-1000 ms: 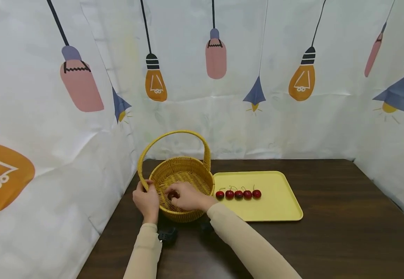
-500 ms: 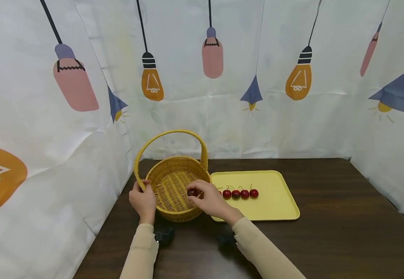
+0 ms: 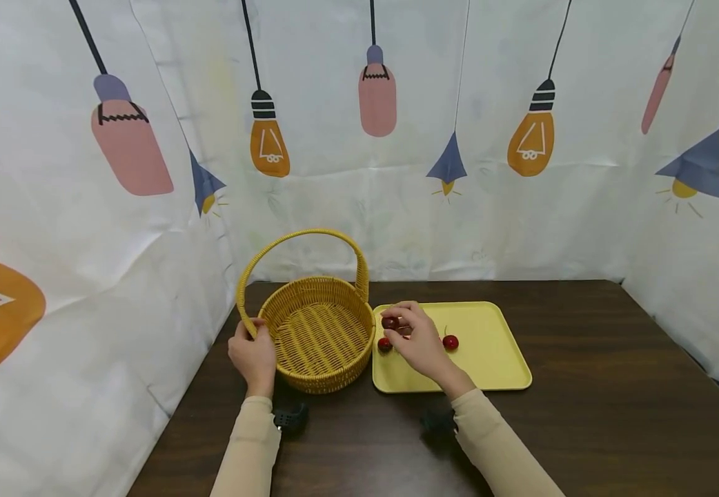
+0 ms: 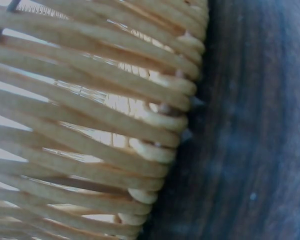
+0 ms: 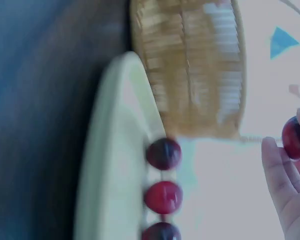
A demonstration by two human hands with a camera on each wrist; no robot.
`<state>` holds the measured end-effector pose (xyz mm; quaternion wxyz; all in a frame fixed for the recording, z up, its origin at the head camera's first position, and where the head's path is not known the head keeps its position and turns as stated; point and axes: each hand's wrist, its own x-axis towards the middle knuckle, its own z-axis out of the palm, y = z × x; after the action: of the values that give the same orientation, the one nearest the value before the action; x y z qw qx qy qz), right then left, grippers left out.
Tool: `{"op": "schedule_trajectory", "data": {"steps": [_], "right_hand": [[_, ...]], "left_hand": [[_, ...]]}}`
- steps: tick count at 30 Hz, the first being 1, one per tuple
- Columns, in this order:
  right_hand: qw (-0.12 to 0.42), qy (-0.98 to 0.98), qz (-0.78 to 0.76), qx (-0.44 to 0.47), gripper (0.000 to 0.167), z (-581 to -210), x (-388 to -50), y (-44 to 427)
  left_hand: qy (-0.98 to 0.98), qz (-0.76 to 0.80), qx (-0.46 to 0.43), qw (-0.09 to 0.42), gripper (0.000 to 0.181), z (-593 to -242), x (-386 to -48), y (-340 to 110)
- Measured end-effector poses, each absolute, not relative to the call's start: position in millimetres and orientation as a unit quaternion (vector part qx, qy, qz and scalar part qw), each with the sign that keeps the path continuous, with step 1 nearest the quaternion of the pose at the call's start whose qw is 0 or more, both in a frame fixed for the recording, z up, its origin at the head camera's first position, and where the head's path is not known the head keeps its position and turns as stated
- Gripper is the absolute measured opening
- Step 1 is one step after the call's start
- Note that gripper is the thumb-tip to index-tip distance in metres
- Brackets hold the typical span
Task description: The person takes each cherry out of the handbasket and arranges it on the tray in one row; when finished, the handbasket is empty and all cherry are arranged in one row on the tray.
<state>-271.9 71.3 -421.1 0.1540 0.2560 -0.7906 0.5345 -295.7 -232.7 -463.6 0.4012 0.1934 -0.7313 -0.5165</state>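
Observation:
A yellow wicker basket [image 3: 319, 331] with a tall hoop handle stands at the left of the table. My left hand [image 3: 255, 355] grips the foot of that handle and the rim beside it. Over the left part of a yellow tray [image 3: 490, 359], my right hand [image 3: 421, 345] pinches a dark red cherry [image 3: 390, 323] between thumb and fingers. In the right wrist view the pinched cherry [image 5: 296, 139] is raised above a row of cherries on the tray. One tray cherry [image 3: 450, 342] shows right of the hand, another [image 3: 385, 344] at its left; the hand hides those between.
The tray's left edge lies close to the basket. Both rest on a dark wooden table [image 3: 583, 386]. A white cloth [image 3: 409, 228] printed with lamps hangs behind the table and along its sides.
My right hand has moved right, from inside the basket to above the tray, with the cherry still pinched. The left hand keeps its grip on the basket.

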Motion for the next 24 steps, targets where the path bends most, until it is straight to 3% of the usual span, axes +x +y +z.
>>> {"op": "schedule_trajectory", "data": {"steps": [15, 24], "right_hand": [[0.149, -0.849, 0.490, 0.131, 0.036, -432, -302, 169], [0.076, -0.892, 0.438, 0.077, 0.035, -440, -299, 218]], "left_hand": [[-0.732, -0.515, 0.196, 0.402, 0.015, -464, -297, -234], [-0.729, -0.523, 0.196, 0.396, 0.015, -465, -298, -233]]}}
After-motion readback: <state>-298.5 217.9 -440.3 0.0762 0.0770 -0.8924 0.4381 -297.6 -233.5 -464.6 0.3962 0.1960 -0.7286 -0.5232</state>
